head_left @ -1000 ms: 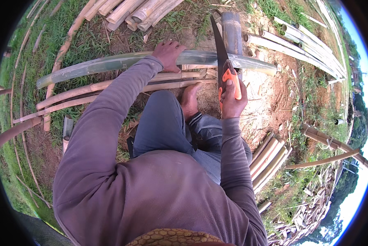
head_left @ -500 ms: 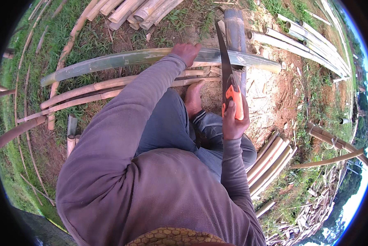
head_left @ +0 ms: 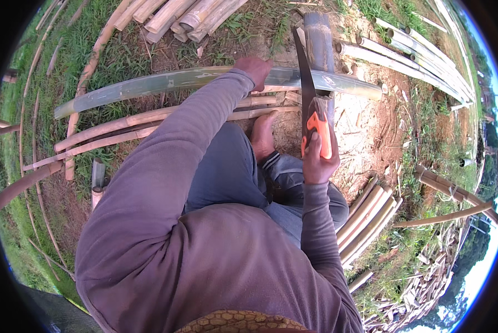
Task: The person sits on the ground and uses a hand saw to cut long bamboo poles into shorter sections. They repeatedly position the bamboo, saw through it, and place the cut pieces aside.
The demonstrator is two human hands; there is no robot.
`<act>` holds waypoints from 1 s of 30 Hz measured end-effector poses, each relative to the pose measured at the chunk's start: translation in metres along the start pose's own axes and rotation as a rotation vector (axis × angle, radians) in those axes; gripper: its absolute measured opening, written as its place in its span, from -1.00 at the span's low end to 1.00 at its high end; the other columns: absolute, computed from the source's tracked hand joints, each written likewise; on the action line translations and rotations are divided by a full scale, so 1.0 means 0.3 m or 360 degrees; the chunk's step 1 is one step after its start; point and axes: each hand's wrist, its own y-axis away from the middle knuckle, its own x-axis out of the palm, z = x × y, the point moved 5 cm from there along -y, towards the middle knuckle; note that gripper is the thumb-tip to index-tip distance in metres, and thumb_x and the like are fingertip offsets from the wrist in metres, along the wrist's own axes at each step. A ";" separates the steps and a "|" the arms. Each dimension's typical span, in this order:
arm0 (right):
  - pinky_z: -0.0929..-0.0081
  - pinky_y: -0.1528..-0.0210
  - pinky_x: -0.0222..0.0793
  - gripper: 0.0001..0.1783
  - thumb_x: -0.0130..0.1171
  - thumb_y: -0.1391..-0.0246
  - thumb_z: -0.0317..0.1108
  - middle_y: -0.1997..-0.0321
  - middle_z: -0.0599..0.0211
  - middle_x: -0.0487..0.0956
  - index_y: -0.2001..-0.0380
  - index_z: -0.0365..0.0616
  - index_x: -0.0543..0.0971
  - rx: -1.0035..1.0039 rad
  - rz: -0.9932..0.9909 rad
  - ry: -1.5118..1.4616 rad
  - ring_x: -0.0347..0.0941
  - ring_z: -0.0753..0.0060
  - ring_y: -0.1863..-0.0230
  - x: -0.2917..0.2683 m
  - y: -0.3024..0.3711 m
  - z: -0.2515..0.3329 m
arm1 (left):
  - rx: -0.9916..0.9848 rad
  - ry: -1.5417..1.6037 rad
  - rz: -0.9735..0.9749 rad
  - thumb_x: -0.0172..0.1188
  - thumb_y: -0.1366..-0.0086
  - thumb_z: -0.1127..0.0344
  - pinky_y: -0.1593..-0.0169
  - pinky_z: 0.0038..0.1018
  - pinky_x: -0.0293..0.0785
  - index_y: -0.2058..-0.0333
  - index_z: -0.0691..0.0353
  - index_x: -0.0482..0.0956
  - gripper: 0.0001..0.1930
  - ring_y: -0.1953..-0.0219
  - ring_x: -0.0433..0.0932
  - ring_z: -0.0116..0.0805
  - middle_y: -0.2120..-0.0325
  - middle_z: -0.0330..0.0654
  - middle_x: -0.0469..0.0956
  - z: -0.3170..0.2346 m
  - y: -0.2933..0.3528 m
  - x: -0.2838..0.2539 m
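Observation:
A long green bamboo pole (head_left: 149,86) lies crosswise in front of me, over a thick grey bamboo piece (head_left: 317,47) that points away from me. My left hand (head_left: 253,72) is closed over the pole near its middle. To the right, my right hand (head_left: 321,165) grips the orange handle of a handsaw (head_left: 319,133). Its dark blade points away from me and crosses the pole just left of the grey piece. Whether the teeth touch the pole, I cannot tell. My bare foot (head_left: 264,133) rests on the ground between the hands.
Two pale bamboo poles (head_left: 115,125) lie nearer to me on the left. Cut bamboo is stacked at the far left (head_left: 171,14), far right (head_left: 404,61) and by my right knee (head_left: 365,219). Split scraps (head_left: 421,288) are heaped at the lower right.
The pale marks on the green pole beside my left hand look different, as if the pole has turned a little. The saw and my right hand have shifted only slightly.

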 end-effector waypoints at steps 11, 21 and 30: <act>0.66 0.33 0.47 -0.59 0.26 -0.41 -0.35 0.15 0.37 0.67 -0.22 -0.32 0.58 -0.0283 -0.0067 0.0003 0.48 0.73 0.34 0.082 -0.135 0.011 | 0.0049 0.0151 0.0301 0.55 -0.07 0.15 -0.09 -0.08 0.63 -0.16 0.23 0.54 -0.32 -0.03 0.71 0.04 0.08 0.03 0.72 -0.009 -0.048 -0.022; 0.38 -0.16 0.61 -0.39 0.19 -0.43 -0.26 -0.29 -0.10 0.58 -0.35 -0.51 0.39 0.0175 -0.0031 -0.0149 0.58 0.22 -0.24 -0.248 0.447 0.092 | 0.0039 0.0237 0.0367 0.53 0.02 0.17 -0.15 -0.09 0.60 -0.20 0.25 0.56 -0.25 -0.08 0.68 0.08 -0.02 0.11 0.69 0.052 -0.094 0.024; 0.60 0.24 0.51 -0.57 0.25 -0.40 -0.39 0.09 0.24 0.69 -0.25 -0.33 0.55 0.0071 -0.0021 -0.0128 0.55 0.63 0.25 0.058 -0.086 -0.054 | 0.0071 0.0245 0.0488 0.56 0.07 0.13 -0.23 -0.14 0.55 -0.29 0.26 0.51 -0.12 -0.18 0.63 0.08 -0.14 0.15 0.63 0.014 -0.081 0.005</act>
